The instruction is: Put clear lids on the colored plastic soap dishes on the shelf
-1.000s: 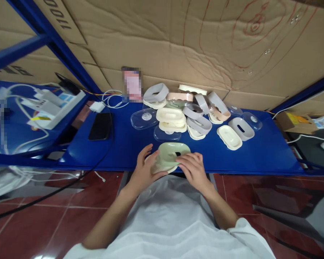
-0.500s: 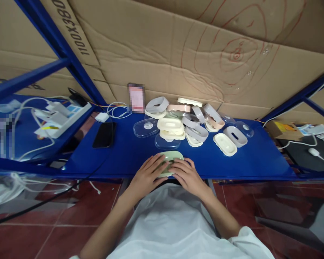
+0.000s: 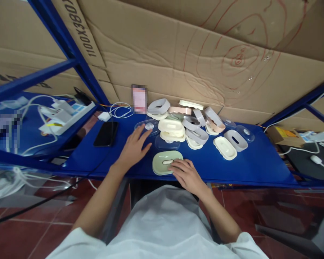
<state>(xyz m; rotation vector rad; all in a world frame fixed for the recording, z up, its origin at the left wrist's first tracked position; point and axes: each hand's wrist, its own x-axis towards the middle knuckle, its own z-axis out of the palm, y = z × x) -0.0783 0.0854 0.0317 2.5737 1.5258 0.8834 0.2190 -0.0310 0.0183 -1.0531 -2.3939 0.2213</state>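
green soap dish (image 3: 166,162) under the flat right hand (image 3: 185,173); left hand (image 3: 133,146), spread empty, nears the clear lid (image 3: 148,127) beside stacked dishes (image 3: 171,129).

Pale green soap dish (image 3: 167,162), blue shelf (image 3: 259,162), black phone (image 3: 106,133), cream tray (image 3: 225,148), brown cardboard (image 3: 178,54) with red scribbles

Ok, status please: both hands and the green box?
Left hand open, fingertips at clear lid. Right hand resting on green box, flat on shelf. Nothing between.

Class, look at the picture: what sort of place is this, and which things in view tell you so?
Probably a small packing or assembly workshop: a blue metal shelf bench, cardboard sheets as backing, and a heap of plastic soap-dish parts.
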